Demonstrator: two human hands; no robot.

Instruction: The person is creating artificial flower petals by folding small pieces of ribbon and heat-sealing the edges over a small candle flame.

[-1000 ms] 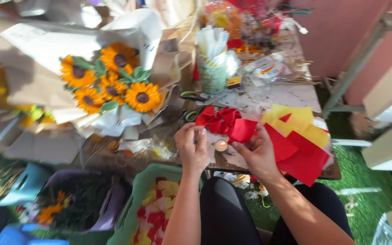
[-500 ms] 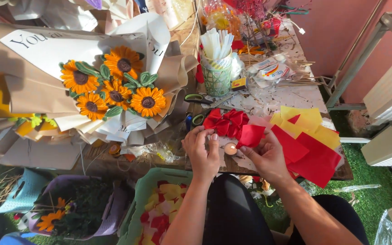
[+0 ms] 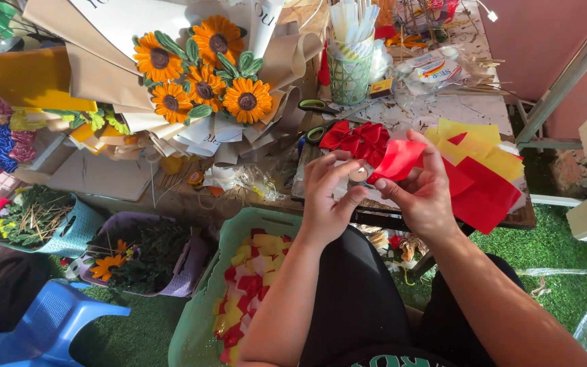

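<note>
Right hand (image 3: pixel 424 197) pinching red paper piece (image 3: pixel 397 160) over worktop (image 3: pixel 456 109) edge; left hand (image 3: pixel 326 200), fingers curled, holding small tape roll (image 3: pixel 358 175) beside it, near red bow (image 3: pixel 358 139).

Both forearms reach up from lap, hands close together, palms facing each other. L hand (image 3: pixel 327 197) fingers curled, thumb pointing right. R hand (image 3: pixel 421 190) pinching w/ thumb & fingertips.

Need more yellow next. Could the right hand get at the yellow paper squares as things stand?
Probably yes: the yellow paper squares lie uncovered just beyond the right hand, though it holds a red paper piece.
</note>
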